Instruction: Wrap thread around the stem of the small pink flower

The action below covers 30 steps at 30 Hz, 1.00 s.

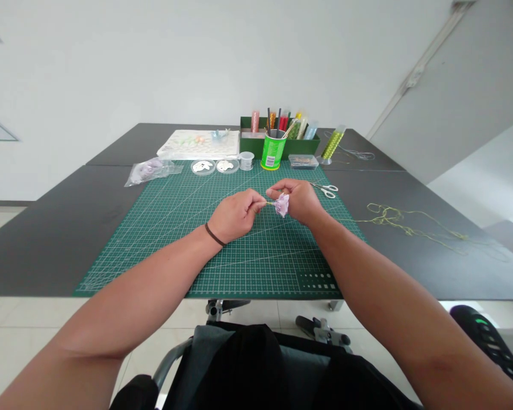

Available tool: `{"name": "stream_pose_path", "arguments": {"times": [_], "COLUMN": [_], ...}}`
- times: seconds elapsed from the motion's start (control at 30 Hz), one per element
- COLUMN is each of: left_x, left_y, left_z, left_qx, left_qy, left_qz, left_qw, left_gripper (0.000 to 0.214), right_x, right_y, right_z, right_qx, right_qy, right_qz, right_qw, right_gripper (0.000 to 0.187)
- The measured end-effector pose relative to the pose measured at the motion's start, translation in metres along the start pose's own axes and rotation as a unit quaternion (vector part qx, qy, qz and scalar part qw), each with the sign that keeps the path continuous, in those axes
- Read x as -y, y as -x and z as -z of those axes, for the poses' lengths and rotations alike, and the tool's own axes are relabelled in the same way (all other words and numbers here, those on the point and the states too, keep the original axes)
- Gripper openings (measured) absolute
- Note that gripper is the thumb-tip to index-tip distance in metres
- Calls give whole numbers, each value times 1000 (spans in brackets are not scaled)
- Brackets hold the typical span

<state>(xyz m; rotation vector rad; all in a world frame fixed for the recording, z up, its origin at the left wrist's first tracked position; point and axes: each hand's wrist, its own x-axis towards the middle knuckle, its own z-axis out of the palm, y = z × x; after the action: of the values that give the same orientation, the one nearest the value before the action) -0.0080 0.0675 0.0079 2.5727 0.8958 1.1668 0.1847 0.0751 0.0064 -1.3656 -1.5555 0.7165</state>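
My left hand [235, 215] pinches the thin yellow-green stem [269, 203] of a small lilac artificial flower [282, 205] between thumb and fingertips. The flower lies sideways in the air above the green cutting mat [256, 262], its petals pointing right. Around its far side curls my right hand [300, 199], thumb and forefinger closed together just above the stem. Whatever those fingers grip is too small to see. A loose tangle of yellow-green thread [389, 216] trails over the table on the right, one strand running toward my right forearm. White-handled scissors [328, 191] rest beyond my right wrist.
Along the back stand a green can [273, 151] with sticks, a dark green box [244, 128] of bead tubes, a lime tube [334, 142] and a clear case [303, 162]. Left of them are round dishes [203, 167], a white board [175, 145] and a plastic bag [149, 169].
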Motion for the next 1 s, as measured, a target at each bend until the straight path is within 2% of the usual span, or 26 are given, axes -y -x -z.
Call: {"name": "stream_pose_path", "arguments": {"times": [0.13,0.27,0.4,0.5,0.67,0.87,1.0], "left_x": [1,2,2,1,1,11,16], "left_y": [1,1,1,1,-3,-7,-9], "left_z": [0,0,0,1,2,-3,-5], "left_qx": [-31,-49,-58,-67,-100,-141,-148], "left_qy": [-16,-13,-4,7,48,99,106], "left_qz": [-24,-42,-37,-5,69,146,171], "left_qw": [999,998,998,998,991,974,968], "left_gripper": [24,26,24,19,11,9,11], "right_x": [5,9,11,12,13,21,24], "right_y": [2,3,5,8,14,19,24], "right_z": [1,1,1,-2,-10,-12,-12], "right_qx": [22,71,106,126,135,158,156], "right_qy": [12,19,21,19,13,24,42], "right_qz": [1,22,-2,-26,-59,2,42], "right_qw": [1000,997,994,992,989,987,986], "right_gripper": [23,25,32,34,26,20,20]}}
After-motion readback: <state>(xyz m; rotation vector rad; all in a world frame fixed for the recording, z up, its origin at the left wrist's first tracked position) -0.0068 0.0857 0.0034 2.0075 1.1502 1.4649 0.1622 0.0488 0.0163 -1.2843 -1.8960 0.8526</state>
